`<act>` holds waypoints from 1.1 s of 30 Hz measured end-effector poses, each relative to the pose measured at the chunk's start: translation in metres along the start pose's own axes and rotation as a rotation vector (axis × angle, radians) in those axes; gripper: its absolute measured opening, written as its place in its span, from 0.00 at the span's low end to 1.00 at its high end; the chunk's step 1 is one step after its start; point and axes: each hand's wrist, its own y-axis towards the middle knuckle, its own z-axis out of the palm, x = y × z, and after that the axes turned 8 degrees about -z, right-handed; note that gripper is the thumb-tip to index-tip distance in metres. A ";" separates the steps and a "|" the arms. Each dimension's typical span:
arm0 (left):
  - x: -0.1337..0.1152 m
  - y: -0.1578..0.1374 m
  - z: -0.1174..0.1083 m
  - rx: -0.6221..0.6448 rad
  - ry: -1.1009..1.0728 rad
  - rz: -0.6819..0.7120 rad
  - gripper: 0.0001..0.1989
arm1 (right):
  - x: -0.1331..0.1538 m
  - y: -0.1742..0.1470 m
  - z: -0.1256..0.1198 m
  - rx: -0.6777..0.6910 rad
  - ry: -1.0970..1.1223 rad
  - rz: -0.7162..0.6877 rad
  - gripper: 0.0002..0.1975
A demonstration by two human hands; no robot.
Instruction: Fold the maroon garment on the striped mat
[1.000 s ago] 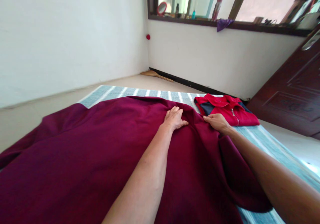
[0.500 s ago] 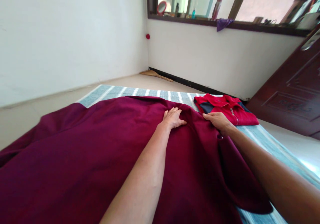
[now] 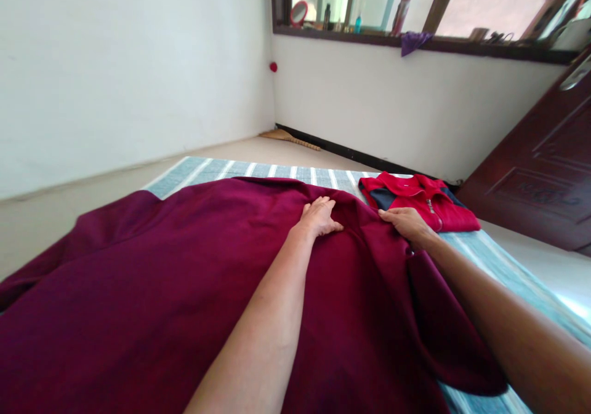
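A large maroon garment [image 3: 194,278] lies spread over a blue-and-white striped cloth [image 3: 207,169], one sleeve reaching to the left. My left hand [image 3: 318,216] rests on the garment near its far edge, fingers spread and pressing on the fabric. To its right, my right hand [image 3: 406,223] pinches the garment's edge between thumb and fingers. Below my right forearm a loose part of the garment hangs in a fold. Just beyond my right hand lies a folded red jacket [image 3: 443,211] with dark panels and a zipper.
Behind the striped surface, a straw broom [image 3: 290,138] lies on the floor by the wall. A window sill [image 3: 351,35] holds a round mirror [image 3: 298,13], bottles and a purple cloth [image 3: 413,43]. At the right stands a dark red door [image 3: 540,168].
My right hand has shifted very slightly to the right with the pinched edge. My left hand stays in almost the same place on the fabric.
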 end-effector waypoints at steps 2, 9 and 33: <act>0.000 0.000 0.000 0.001 -0.002 -0.005 0.35 | 0.000 0.000 0.000 0.002 -0.002 -0.005 0.17; 0.001 0.002 0.002 0.013 0.005 -0.003 0.35 | -0.009 0.003 0.000 0.031 0.007 -0.050 0.20; 0.002 0.004 0.009 0.004 -0.002 0.043 0.35 | 0.010 -0.035 -0.026 -0.008 -0.322 -0.299 0.22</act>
